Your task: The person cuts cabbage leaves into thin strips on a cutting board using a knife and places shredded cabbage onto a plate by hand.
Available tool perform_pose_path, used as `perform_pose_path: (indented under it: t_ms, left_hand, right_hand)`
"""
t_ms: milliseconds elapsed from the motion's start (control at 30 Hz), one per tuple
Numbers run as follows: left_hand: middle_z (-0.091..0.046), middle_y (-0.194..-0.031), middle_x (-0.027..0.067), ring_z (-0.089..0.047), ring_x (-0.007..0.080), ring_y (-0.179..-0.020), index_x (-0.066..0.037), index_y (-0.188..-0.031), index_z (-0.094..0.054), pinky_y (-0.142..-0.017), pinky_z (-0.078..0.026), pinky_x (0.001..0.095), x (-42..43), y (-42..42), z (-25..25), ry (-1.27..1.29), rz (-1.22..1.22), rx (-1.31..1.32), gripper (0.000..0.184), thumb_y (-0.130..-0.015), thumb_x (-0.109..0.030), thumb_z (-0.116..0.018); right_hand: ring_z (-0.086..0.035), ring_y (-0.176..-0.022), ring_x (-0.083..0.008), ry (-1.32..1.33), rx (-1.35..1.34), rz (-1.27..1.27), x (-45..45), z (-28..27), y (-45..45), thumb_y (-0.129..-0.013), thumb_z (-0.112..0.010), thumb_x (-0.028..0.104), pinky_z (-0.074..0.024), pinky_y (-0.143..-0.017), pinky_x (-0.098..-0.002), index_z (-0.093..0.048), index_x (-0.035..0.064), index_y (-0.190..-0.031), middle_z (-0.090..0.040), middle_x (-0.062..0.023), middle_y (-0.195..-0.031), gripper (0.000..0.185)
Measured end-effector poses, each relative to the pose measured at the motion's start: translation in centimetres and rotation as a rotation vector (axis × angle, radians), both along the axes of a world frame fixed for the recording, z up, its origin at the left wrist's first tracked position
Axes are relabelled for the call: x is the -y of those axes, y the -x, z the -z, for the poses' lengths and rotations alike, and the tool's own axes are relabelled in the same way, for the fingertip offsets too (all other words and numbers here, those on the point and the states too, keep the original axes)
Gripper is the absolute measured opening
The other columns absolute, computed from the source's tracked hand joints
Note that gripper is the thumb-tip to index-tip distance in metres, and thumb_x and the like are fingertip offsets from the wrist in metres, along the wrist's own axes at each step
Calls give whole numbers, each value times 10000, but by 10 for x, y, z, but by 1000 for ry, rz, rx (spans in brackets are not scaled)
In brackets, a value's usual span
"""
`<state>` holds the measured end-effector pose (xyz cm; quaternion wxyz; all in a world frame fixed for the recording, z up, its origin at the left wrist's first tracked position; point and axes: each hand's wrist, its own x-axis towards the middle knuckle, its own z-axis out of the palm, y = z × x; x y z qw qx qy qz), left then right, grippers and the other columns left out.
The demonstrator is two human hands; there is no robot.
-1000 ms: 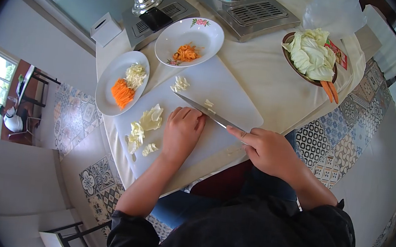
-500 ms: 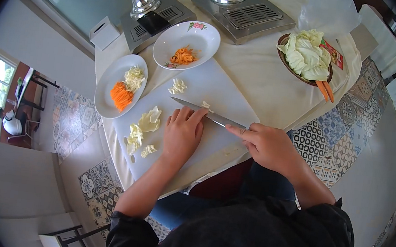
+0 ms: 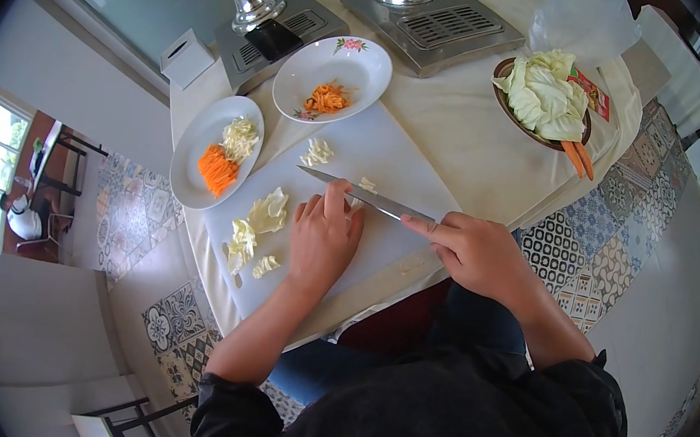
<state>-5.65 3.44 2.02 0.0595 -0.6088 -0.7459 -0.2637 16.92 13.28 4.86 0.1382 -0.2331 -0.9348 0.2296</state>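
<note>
Knife (image 3: 390,208) is in the right hand (image 3: 477,255), fist wrapped round the handle with the index finger stretched along toward the blade. The blade slants across the middle of the cutting board (image 3: 413,161), tip pointing toward the board's far long edge. Left hand (image 3: 324,237) is palm-down over the board, fingers bent, knuckles right up by the blade. Something pale peeks out by its fingertips, but I honestly can't tell whether it's gripping that or just resting there.

Couple of small pale strips (image 3: 367,184) sit just past the blade, and a little heap of shredded cabbage (image 3: 317,153) is closer to the board's far long edge. Bigger cabbage pieces (image 3: 267,211) are bunched up near the left short end, where the handle slot is.

Flowered bowl (image 3: 367,69) overlaps the far long edge of the board, some orange shreds (image 3: 327,98) in it. Oval plate (image 3: 195,136) is by the left edge of the table (image 3: 470,146), with orange and pale shreds side by side. Over by the table's right edge there's a brown basket (image 3: 501,106) with cabbage leaves (image 3: 545,98) in it, two carrots (image 3: 579,158) poking out and a red packet (image 3: 593,95) alongside. Clear plastic bag (image 3: 583,25) sits behind that, toward the far right corner, and a white tissue box (image 3: 187,60) is at the far left corner.
</note>
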Motion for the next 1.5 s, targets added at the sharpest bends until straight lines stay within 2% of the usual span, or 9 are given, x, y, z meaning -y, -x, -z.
perform_pose_path:
  t_ms: [133,433,533,733,833,933,1133,1333,1500]
  left_hand:
    - [-683,-803,50,-684,268,-809,-82,-1158,-505,-762,-482,416,1,-1,2,-31,31,25,442,-796,-77,-758]
    - [-654,-931,39,-642,265,-875,-140,-1160,-644,-776,-473,412,1,-7,-1,16,64,-120,341,-831,-60,-684]
    - [-604,-879,42,-619,242,-818,-143,-1231,-635,-746,-460,400,1,-7,3,-26,86,-166,379,-858,-81,-666]
    - [-610,-882,48,-621,236,-822,-136,-1320,-597,-762,-460,406,1,-10,3,24,51,-259,482,-846,-98,-677]
    - [-644,-861,58,-639,245,-808,-85,-1316,-548,-767,-461,407,0,-11,-2,7,1,-123,503,-834,-80,-691]
    - [-677,-810,59,-676,264,-803,-56,-1222,-533,-788,-468,407,2,-7,0,-10,-14,13,447,-816,-48,-721]
    - [-693,-813,45,-685,242,-803,-85,-1119,-582,-785,-468,391,4,-3,1,-10,17,11,382,-791,-91,-779]
    - [-662,-829,47,-640,258,-770,-91,-906,-687,-747,-448,398,3,-4,-1,-102,95,-121,125,-810,-136,-753]
    - [-653,-819,34,-640,247,-773,-100,-885,-702,-751,-455,398,2,-4,2,-89,83,-144,118,-795,-134,-770]
  right_hand:
    - [-619,-710,-258,-2,-2,19,-1,-2,2,-860,-640,68,-516,-644,-374,-620,300,-1377,-596,-54,-801,567]
    - [-636,-703,-253,-44,-11,0,1,3,2,-854,-631,101,-519,-618,-393,-663,298,-1327,-595,-53,-785,513]
    - [-642,-713,-248,-99,17,9,1,4,2,-847,-627,95,-525,-621,-389,-677,295,-1308,-597,-49,-787,505]
    - [-648,-723,-241,-218,-5,10,1,5,1,-832,-620,82,-531,-625,-379,-690,293,-1292,-602,-48,-793,511]
    - [-647,-733,-255,-113,0,2,0,0,-1,-841,-614,76,-528,-639,-384,-664,278,-1330,-592,-61,-785,532]
    - [-643,-751,-293,56,-7,-12,-3,-6,-4,-868,-598,73,-518,-673,-409,-633,245,-1366,-604,-94,-794,528]
    - [-626,-763,-364,293,-93,-30,-2,-7,-7,-919,-563,82,-495,-720,-465,-547,194,-1443,-627,-171,-818,536]
    - [-621,-730,-383,256,-59,-6,12,-6,-8,-926,-543,78,-498,-697,-468,-491,200,-1488,-601,-196,-783,577]
    - [-628,-712,-382,157,-30,0,20,1,-6,-916,-541,77,-515,-666,-468,-493,200,-1488,-604,-185,-799,587]
